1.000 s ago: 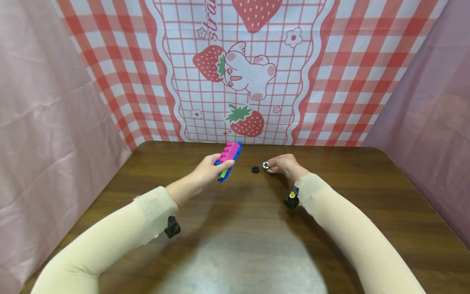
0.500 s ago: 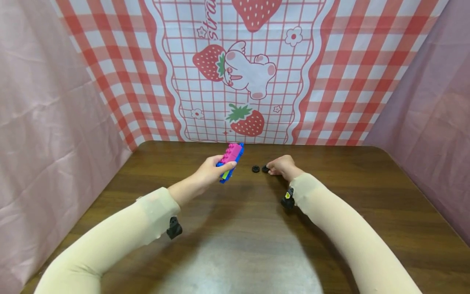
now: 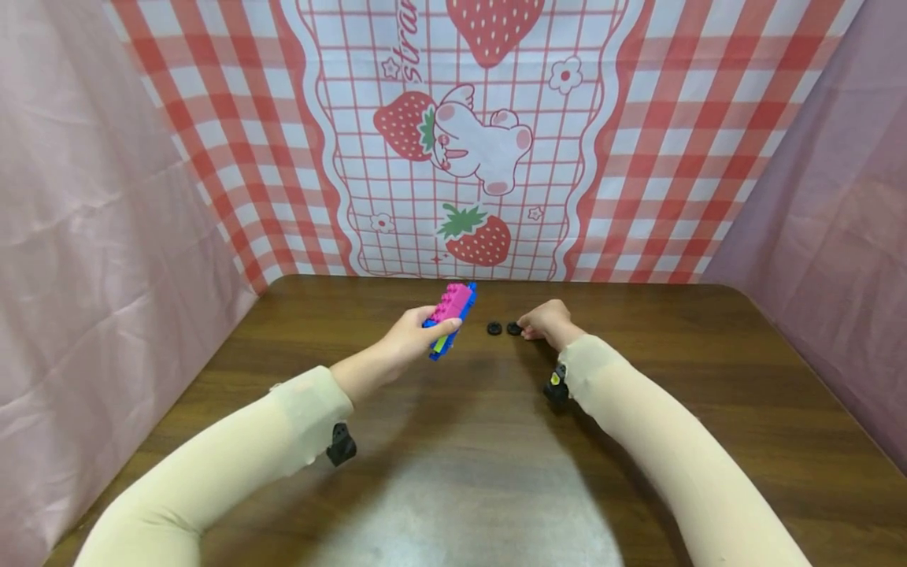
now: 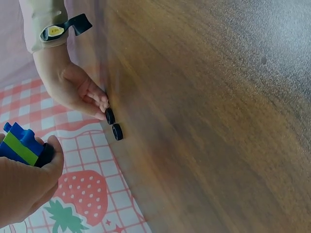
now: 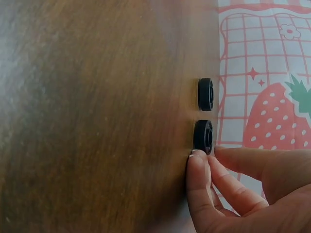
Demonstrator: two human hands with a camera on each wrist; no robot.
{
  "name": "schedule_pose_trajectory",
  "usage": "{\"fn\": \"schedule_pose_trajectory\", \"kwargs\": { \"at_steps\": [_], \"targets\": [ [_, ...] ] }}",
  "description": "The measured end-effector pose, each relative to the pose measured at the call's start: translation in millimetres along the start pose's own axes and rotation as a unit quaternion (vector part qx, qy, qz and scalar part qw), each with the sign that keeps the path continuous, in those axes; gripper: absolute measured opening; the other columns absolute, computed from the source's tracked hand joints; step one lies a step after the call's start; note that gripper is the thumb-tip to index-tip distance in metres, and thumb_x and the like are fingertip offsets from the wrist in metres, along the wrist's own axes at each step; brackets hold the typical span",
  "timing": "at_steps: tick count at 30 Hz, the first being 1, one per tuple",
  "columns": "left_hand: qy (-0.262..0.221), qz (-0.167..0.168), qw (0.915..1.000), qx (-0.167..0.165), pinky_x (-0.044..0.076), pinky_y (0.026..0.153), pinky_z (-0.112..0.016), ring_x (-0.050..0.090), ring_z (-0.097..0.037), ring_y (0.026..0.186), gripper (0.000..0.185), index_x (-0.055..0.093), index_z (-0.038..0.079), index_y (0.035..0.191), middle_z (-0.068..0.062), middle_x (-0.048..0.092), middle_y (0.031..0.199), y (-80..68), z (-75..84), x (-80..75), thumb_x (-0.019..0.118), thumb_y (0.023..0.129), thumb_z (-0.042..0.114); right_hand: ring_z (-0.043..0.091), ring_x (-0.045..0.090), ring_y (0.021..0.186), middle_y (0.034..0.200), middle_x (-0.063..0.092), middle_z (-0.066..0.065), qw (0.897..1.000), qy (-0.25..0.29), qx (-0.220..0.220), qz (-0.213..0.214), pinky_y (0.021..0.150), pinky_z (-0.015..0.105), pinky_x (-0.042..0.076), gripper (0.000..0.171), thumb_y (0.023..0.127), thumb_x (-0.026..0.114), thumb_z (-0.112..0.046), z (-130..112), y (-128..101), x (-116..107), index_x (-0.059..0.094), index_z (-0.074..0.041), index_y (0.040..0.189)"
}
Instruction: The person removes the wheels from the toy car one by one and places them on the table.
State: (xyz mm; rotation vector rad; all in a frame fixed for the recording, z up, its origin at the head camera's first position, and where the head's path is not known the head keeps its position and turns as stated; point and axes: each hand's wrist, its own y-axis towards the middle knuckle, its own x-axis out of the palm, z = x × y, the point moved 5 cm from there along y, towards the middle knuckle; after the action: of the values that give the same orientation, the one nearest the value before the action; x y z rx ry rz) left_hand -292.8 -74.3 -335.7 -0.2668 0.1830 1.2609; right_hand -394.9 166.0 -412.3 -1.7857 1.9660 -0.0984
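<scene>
My left hand (image 3: 411, 335) holds a toy vehicle of building bricks (image 3: 456, 302) above the table, with pink, blue and lime green parts. In the left wrist view its blue and green end shows, and a black wheel (image 4: 46, 154) on it sits by the thumb. Two loose black toy wheels lie flat, side by side, on the table: the left wheel (image 3: 494, 327) is apart from any hand. At the right wheel (image 5: 203, 136), my right hand (image 3: 549, 323) pinches the near edge between thumb and fingertips.
The brown wooden table (image 3: 453, 441) reaches back to a red-and-white checked cloth (image 3: 680, 142) with strawberry prints. Pink curtains (image 3: 92, 236) hang at both sides. A black wrist camera (image 3: 342, 445) is strapped to each sleeve.
The right wheel showed a white face in my right fingers one second ago; now it lies dark side up on the table. My left hand with the toy vehicle has shifted slightly right and nearer.
</scene>
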Motion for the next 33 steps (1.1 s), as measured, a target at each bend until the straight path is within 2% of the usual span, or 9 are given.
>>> {"fn": "schedule_pose_trajectory", "kwargs": {
  "at_steps": [12, 20, 28, 33],
  "targets": [
    [-0.008, -0.007, 0.9999, -0.008, 0.049, 0.066, -0.023, 0.057, -0.012, 0.075, 0.039, 0.055, -0.004, 0.123, -0.006, 0.063, 0.088, 0.6, 0.4, 3.9, 0.057, 0.099, 0.027, 0.006, 0.059, 0.042, 0.049, 0.061, 0.001, 1.000, -0.003, -0.008, -0.010, 0.057, 0.024, 0.057, 0.038, 0.085, 0.068, 0.000, -0.1, -7.2, -9.0, 0.057, 0.016, 0.117],
    [-0.007, -0.024, 0.9995, -0.016, 0.047, 0.071, -0.023, 0.056, -0.011, 0.080, 0.045, 0.049, -0.004, 0.131, -0.014, 0.061, 0.102, 1.3, 0.4, 7.6, 0.053, 0.100, 0.029, 0.008, 0.062, 0.047, 0.057, 0.066, 0.005, 0.999, 0.027, -0.014, -0.026, 0.061, 0.025, 0.058, 0.041, 0.088, 0.066, -0.001, -2.1, -16.1, -12.4, 0.052, 0.017, 0.122],
    [-0.025, -0.037, 0.9987, -0.024, 0.048, 0.073, -0.025, 0.056, -0.011, 0.080, 0.043, 0.046, -0.002, 0.132, -0.007, 0.059, 0.096, 3.0, 2.5, 8.6, 0.047, 0.102, 0.030, 0.008, 0.061, 0.049, 0.062, 0.064, 0.006, 0.997, 0.045, -0.047, -0.052, 0.057, 0.022, 0.056, 0.038, 0.088, 0.061, 0.004, -14.0, -29.6, -11.8, 0.051, 0.022, 0.121],
    [-0.033, -0.044, 0.9982, -0.023, 0.047, 0.077, -0.028, 0.056, -0.010, 0.079, 0.046, 0.046, -0.004, 0.133, -0.002, 0.059, 0.091, 2.4, 4.7, 7.8, 0.044, 0.103, 0.031, 0.007, 0.062, 0.049, 0.063, 0.066, 0.007, 0.995, 0.044, -0.062, -0.068, 0.060, 0.023, 0.057, 0.039, 0.089, 0.060, 0.003, -18.9, -37.2, -11.6, 0.050, 0.023, 0.121]
  ]
}}
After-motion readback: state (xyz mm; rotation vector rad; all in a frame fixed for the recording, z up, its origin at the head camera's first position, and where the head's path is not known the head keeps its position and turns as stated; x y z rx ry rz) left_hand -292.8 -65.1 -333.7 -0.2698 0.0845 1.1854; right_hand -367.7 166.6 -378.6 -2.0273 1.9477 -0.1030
